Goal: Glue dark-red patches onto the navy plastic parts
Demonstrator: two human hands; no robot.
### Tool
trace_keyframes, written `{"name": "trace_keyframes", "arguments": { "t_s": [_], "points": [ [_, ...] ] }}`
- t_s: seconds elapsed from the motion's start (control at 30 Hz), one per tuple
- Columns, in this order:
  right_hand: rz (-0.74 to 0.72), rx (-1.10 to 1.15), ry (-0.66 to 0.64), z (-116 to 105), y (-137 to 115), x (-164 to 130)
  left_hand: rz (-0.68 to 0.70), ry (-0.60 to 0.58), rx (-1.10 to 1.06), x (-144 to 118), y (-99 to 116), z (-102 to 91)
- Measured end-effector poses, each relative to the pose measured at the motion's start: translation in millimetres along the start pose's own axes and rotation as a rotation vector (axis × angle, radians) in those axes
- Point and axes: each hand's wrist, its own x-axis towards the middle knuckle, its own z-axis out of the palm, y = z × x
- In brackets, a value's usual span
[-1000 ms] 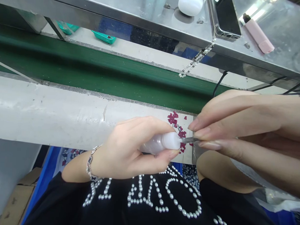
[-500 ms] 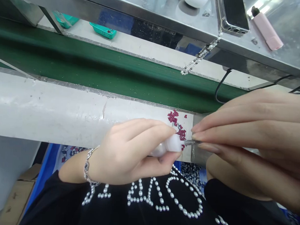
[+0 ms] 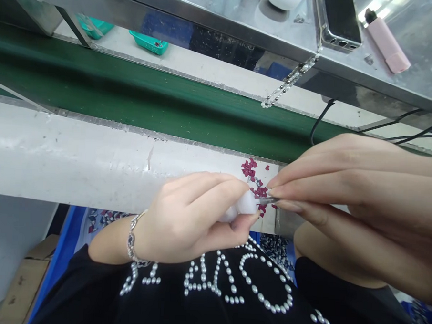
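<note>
Head view: left hand (image 3: 185,218) fingers pinching small white bottle (image 3: 240,207) over tabletop (image 3: 76,160); right hand (image 3: 346,201) fingers pinching thin metal pin (image 3: 268,200) at its tip. Joining step, apparently; steady alignment needed next.

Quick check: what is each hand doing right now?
Left hand: closed on a white bottle.
Right hand: pinching a small metal piece at the bottle's tip.

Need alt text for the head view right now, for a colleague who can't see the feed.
The left hand grips a small white squeeze bottle, its metal tip meeting the pinched fingertips of the right hand. This happens above a scatter of tiny dark-red pieces on a white ledge, with a green conveyor belt behind.
</note>
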Motion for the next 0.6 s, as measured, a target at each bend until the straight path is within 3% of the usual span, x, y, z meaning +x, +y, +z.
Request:
{"name": "trace_keyframes", "arguments": {
  "t_s": [0.2, 0.3, 0.37, 0.43, 0.6],
  "points": [
    [-0.083, -0.095, 0.008, 10, 6, 2, -0.03, 0.03, 0.002, -7, -9, 5.8],
    [-0.119, -0.079, 0.031, 13, 4, 3, -0.12, -0.037, -0.12, -8, -11, 5.2],
    [-0.128, -0.037, 0.094, 4, 7, 3, -0.23, -0.118, -0.194, -5, -16, 6.4],
    [-0.112, -0.02, 0.185, -13, 11, -1, -0.335, -0.118, -0.23, -1, -22, 8.8],
    [0.119, -0.113, 0.276, -49, 22, -12, -0.509, 0.055, -0.329, 13, -38, 14.0]
  ]
}}
